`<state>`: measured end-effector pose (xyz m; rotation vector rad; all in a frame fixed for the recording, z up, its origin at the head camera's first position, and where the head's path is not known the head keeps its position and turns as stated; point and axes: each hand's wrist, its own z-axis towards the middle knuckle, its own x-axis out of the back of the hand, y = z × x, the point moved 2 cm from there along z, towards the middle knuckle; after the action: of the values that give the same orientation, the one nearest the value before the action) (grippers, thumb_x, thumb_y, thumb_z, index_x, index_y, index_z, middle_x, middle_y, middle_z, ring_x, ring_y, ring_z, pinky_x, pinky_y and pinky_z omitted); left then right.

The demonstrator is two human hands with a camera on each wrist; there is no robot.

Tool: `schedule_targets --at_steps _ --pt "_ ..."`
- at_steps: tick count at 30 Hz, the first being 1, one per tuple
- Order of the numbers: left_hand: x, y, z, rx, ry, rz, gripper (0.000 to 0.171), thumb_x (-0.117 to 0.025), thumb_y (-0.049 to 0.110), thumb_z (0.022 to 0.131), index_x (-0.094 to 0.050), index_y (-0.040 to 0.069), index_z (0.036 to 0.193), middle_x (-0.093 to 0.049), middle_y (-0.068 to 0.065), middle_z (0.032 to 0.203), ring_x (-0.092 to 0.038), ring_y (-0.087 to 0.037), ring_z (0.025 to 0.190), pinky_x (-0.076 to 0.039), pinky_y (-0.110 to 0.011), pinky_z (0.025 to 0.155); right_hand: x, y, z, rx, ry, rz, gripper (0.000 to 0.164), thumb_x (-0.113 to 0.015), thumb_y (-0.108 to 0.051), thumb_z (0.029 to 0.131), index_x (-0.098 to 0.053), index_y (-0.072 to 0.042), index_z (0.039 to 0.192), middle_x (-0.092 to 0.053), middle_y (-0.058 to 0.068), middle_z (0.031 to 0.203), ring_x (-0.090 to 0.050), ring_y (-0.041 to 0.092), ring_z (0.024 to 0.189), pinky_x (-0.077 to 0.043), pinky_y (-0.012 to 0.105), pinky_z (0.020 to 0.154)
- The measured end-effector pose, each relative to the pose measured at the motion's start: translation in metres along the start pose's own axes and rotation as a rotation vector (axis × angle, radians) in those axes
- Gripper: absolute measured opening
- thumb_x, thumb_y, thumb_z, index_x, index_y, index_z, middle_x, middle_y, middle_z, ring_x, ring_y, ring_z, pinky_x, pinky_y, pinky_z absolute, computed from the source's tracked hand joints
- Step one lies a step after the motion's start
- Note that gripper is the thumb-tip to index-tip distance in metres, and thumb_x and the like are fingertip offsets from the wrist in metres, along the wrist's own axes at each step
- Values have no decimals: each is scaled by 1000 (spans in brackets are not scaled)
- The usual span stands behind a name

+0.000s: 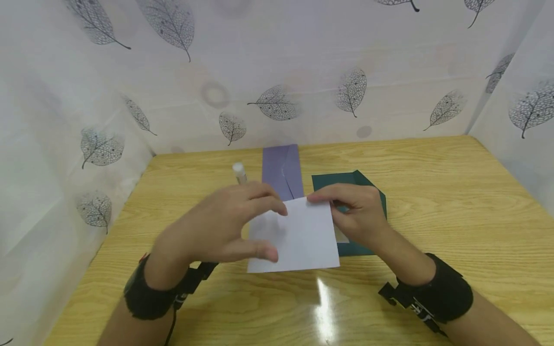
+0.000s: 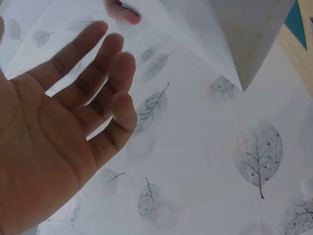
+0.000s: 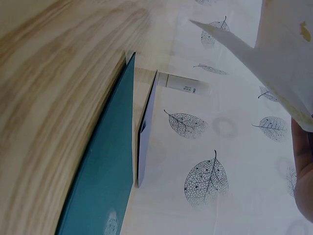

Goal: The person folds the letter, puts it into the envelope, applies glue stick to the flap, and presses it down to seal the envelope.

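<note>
My right hand (image 1: 359, 211) pinches a white sheet of paper (image 1: 307, 240) by its upper right corner, above the table. In the right wrist view the paper (image 3: 286, 58) appears folded, with yellowish marks on it. Thumb and fingers of my left hand (image 1: 216, 223) are spread apart in front of the sheet's left side. The left wrist view shows that palm (image 2: 44, 147) with nothing in it and its fingers loosely bent, apart from the paper. A dark green envelope (image 1: 331, 180) lies behind my right hand, partly hidden by it.
A purple envelope (image 1: 281, 166) lies at the back middle of the wooden table (image 1: 454, 202). Left of it stands a white capped tube (image 1: 239, 172), its lower part hidden by my left hand. A leaf-patterned curtain (image 1: 311, 62) closes off the back and sides.
</note>
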<state>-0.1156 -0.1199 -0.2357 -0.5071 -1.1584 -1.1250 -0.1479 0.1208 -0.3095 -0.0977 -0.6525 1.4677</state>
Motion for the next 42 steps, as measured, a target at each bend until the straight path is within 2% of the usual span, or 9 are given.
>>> schedule_targets --at_steps 5,10,16,23,29,31,35,38,42 --pt "-5 -10 2 135 -30 57 56 -58 58 95 -66 8 119 -65 0 112 -59 -14 103 -51 -31 88 -1 1 -1 48 -8 28 10 -66 -3 91 -75 -4 88 -75 14 84 -71 8 76 -52 16 59" --pt "-17 -20 5 237 -156 -3 39 -62 41 98 -65 10 121 -67 1 112 -62 -14 104 -52 -33 90 0 -1 -1 73 -5 61 22 -61 12 81 -73 -7 82 -75 15 85 -72 14 77 -52 17 59" --pt "-35 -27 11 181 -241 -199 15 -58 24 101 -64 12 94 -59 7 77 -53 -3 67 -48 -20 61 1 -6 2 94 -10 90 32 -55 19 72 -70 -9 77 -75 16 85 -73 16 75 -55 18 57" --pt "-43 -25 15 133 -237 -352 21 -50 19 105 -56 13 86 -57 7 72 -56 4 60 -49 -17 54 8 -14 7 62 -27 213 42 -46 22 77 -75 -4 91 -77 11 94 -70 10 71 -53 18 56" --pt "-33 -25 12 138 -76 -327 19 -50 13 104 -56 12 86 -57 6 67 -55 4 56 -48 -18 50 19 -18 7 -121 96 417 54 -43 24 80 -75 -6 111 -76 0 106 -71 8 81 -55 18 62" --pt "-30 -26 11 129 10 -307 20 -49 14 104 -55 12 85 -57 5 66 -54 3 55 -46 -18 49 20 -18 7 -158 134 517 49 -42 20 85 -72 -4 116 -76 2 107 -73 12 89 -57 20 64" --pt "-30 -28 11 94 212 -273 33 -43 26 108 -53 10 81 -55 2 62 -54 0 53 -44 -16 46 19 -16 8 -167 167 706 32 -50 6 95 -63 8 125 -77 9 99 -74 18 87 -58 24 63" --pt "-34 -28 14 69 373 -258 43 -38 35 108 -52 8 78 -52 0 59 -53 -3 50 -42 -15 43 17 -15 6 -187 184 698 33 -61 -2 95 -61 7 126 -76 9 100 -74 17 88 -59 24 69" --pt "-44 -26 18 53 540 -254 45 -39 34 108 -51 4 77 -51 -2 56 -51 -6 46 -41 -14 40 14 -16 2 -264 184 566 27 -69 3 88 -70 -3 115 -76 3 101 -74 12 85 -59 23 66"
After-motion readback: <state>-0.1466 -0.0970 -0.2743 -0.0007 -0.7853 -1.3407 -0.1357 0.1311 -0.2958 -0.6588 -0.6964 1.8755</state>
